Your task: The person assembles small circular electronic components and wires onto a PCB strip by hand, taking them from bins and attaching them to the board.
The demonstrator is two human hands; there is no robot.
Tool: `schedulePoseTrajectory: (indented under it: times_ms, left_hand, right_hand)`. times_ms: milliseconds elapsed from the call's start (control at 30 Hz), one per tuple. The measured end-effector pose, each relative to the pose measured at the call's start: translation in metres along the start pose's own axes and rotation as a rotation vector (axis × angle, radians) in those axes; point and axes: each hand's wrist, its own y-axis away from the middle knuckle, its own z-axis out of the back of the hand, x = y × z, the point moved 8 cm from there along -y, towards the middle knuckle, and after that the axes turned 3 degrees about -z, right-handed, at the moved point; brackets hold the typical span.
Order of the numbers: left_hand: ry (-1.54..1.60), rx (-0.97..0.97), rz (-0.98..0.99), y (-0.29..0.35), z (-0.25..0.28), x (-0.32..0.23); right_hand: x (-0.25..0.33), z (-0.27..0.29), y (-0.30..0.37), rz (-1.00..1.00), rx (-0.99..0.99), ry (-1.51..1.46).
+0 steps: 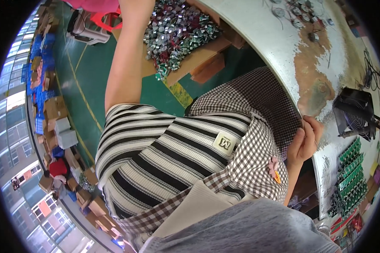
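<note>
My left arm reaches up to the top edge of the head view, where only the wrist and the start of my left hand show; its fingers are cut off. Beside that wrist lies a large heap of small silvery metal parts, with some red bits among them, on brown cardboard. At the right, my right hand is closed around the curved edge of a worn white table, fingers bent over the rim. I can make out nothing else in it.
On the table are a black fan, rows of green circuit boards and several small round wired parts. A red plastic stool and a pale plastic seat stand upper left. Boxes line the windows; a person in red is there.
</note>
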Motion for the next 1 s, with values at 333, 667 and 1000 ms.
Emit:
schedulePoseTrajectory:
  times_ms: [333, 667, 1000]
  left_hand:
    - [-0.857, 0.644, 0.215, 0.101, 0.049, 0.167]
    - [-0.591, 0.575, 0.218, 0.138, 0.029, 0.188]
    - [-0.411, 0.501, 0.328, 0.14, 0.032, 0.205]
  right_hand:
    - [-0.012, -0.012, 0.007, -0.107, -0.028, -0.111]
    - [-0.007, -0.026, 0.006, -0.132, -0.001, -0.086]
    - [-0.009, -0.031, 0.001, -0.148, -0.012, -0.069]
